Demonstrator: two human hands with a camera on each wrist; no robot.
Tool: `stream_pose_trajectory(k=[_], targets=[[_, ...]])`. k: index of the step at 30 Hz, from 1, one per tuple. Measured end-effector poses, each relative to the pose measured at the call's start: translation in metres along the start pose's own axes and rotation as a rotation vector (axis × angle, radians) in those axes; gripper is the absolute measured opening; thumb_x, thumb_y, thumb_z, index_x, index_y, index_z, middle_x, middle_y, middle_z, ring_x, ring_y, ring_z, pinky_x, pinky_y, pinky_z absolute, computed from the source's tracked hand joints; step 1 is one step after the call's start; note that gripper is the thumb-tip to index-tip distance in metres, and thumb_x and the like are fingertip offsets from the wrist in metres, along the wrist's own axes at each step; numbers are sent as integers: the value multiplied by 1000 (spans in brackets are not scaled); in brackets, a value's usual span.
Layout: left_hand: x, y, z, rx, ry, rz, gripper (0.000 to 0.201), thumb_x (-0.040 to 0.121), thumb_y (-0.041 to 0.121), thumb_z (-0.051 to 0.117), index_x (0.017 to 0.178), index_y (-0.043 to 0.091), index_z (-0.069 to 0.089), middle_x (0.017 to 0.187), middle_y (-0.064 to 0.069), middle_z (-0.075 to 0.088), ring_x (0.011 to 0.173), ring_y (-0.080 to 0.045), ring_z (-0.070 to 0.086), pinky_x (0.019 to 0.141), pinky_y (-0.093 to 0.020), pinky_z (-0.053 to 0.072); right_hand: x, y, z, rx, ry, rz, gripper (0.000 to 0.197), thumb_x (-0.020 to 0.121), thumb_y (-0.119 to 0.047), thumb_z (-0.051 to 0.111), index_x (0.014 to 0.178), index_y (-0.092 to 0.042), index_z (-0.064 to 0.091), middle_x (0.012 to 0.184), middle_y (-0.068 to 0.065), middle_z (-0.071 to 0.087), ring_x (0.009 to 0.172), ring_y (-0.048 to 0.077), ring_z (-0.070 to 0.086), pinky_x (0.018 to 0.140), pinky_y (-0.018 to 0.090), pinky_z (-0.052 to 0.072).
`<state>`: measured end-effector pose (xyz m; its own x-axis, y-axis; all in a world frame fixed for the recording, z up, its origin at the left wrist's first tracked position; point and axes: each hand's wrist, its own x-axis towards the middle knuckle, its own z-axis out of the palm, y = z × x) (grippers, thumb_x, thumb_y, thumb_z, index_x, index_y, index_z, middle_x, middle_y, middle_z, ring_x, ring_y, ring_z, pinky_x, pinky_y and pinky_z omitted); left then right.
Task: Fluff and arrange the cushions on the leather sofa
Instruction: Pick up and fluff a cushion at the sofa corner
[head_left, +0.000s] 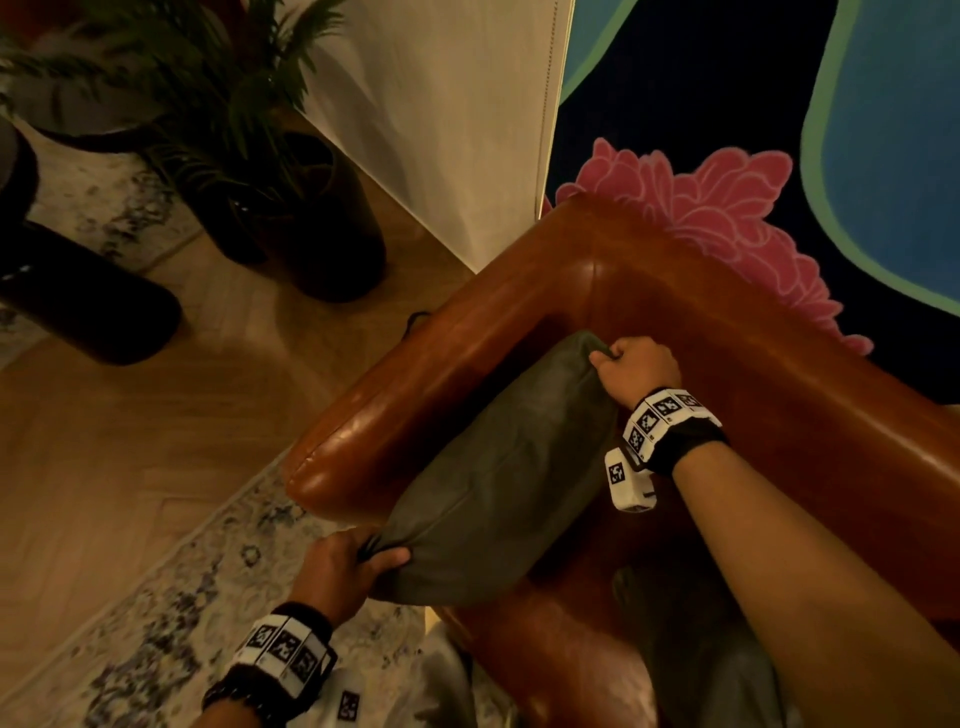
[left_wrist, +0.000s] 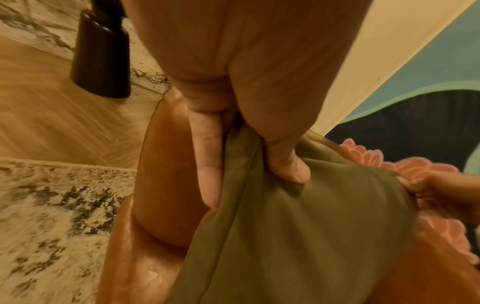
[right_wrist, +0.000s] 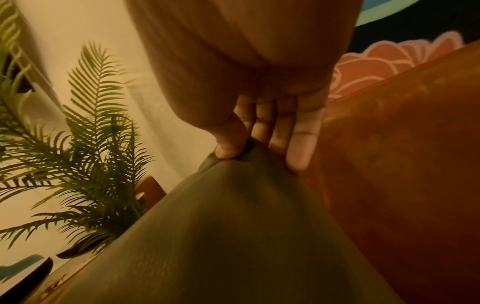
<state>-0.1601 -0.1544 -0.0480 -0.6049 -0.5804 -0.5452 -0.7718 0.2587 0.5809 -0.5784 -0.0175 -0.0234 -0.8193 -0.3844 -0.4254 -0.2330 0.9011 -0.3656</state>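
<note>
Cushion held by two opposite corners over the sofa's arm end.

Left hand (head_left: 347, 569), on the cushion's near corner, has thumb and fingers (left_wrist: 287, 164) pinched on bunched fabric; olive cushion (head_left: 498, 478) spans diagonally beside the leather sofa (head_left: 779, 322) armrest, above the seat; right hand (head_left: 636, 369) pinches the cushion's far corner, towards the backrest. Corner grips likely let the filling be shaken loose before setting down. Beyond the armrest: potted palm (head_left: 208, 104).

Matt cloth cushion (head_left: 498, 483); glossy smooth leather sofa (head_left: 779, 332).
</note>
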Motion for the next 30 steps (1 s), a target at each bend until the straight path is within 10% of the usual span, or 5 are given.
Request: stream_pose_trajectory(k=[5,9,19,24,30], targets=[[9,-11,-2,-13,-8,-39,18,86,42,84,101,42,74,91,11,78,84,-2,71,73,-24,55,5,-3,11,-40,-46,18,35,102,-47,61,113,-18,77,111,9,75,109,35,70,86,34,51],[13,-17,-2,30,30,-64,15,85,38,85,96,32,77,81,10,76,75,0,67,60,-12,42,9,-7,18,-28,-36,11,35,100,-49,61,107,-19,77,101,7,73,108,35,70,81,33,48],[13,-16,-12,81,12,-121,17,87,38,84,78,32,70,67,10,68,65,-6,63,56,-29,42,5,-5,32,20,-43,1,36,98,-54,64,111,-22,76,111,7,75,113,34,69,87,34,51],[-1,-21,-19,112,13,-167,19,87,37,84,91,21,75,72,7,70,68,-6,64,55,-20,41,-5,-11,35,27,-14,-28,42,100,-51,64,125,-20,74,125,8,75,119,34,68,98,36,52],[-3,-31,-11,124,30,-250,50,85,41,85,126,14,73,112,-14,77,107,-35,70,80,-35,44,-21,-15,45,83,-31,-31,43,98,-54,65,122,-21,75,120,7,76,114,33,69,94,36,53]])
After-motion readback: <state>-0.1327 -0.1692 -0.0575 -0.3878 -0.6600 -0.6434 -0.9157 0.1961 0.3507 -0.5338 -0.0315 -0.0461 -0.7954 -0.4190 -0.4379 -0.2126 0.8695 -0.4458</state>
